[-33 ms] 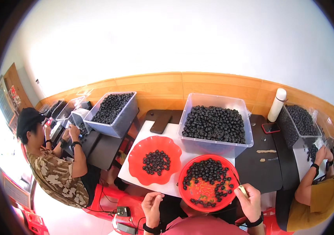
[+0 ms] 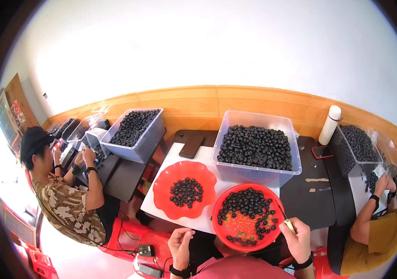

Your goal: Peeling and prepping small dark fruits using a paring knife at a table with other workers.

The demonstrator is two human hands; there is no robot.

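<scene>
My right hand [image 2: 298, 239] grips the pale handle of a thin, dark-shafted tool [image 2: 289, 227] at the right rim of the red round tray [image 2: 216, 229]. Whether that tool is a knife or a pick is too small to tell. Small dark, round, bead-like pieces [image 2: 249, 203] cover the tray's far side, with others scattered over its patterned bottom. Left of the tray, my left hand [image 2: 180, 246] hovers near the table's front edge, fingers curled and thumb against fingertip; anything pinched there cannot be made out. A scalloped red dish [image 2: 163, 204] holds a smaller heap of dark pieces [image 2: 186, 192].
Behind the tray stands a clear plastic bin [image 2: 254, 173] full of dark pieces. A brown phone-like slab [image 2: 192, 145], a red-edged phone [image 2: 322, 152] and a white flask [image 2: 330, 125] are on the table. Co-workers sit left [image 2: 68, 200] and right [image 2: 384, 237], beside more bins [image 2: 133, 151].
</scene>
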